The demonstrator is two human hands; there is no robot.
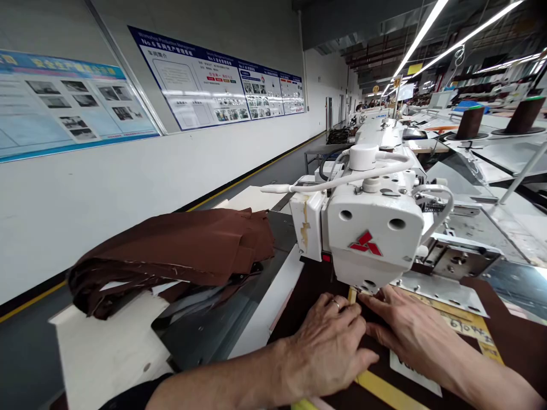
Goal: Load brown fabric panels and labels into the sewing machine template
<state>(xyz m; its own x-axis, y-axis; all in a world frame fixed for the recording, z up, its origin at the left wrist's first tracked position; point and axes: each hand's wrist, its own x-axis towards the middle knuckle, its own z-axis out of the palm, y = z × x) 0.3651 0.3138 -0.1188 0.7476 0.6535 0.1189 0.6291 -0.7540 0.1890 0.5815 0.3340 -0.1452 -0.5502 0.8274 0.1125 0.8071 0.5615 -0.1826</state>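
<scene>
Cloth [310, 293], dk brown, lies at near right under the sewing machine head [371, 228], w/ yellow strip [391, 392] on top, prob. as a guide. Our L hand [329, 341] is palm-down, fingers spread a bit and slightly bent, gripping nothing, seemingly pressing cloth flat. Our R hand [404, 319] is part-curled by the machine's underside, likely steadying; can't tell if it pinches anything. Brown pile [183, 245] sits left, prob. for easy reach.
</scene>
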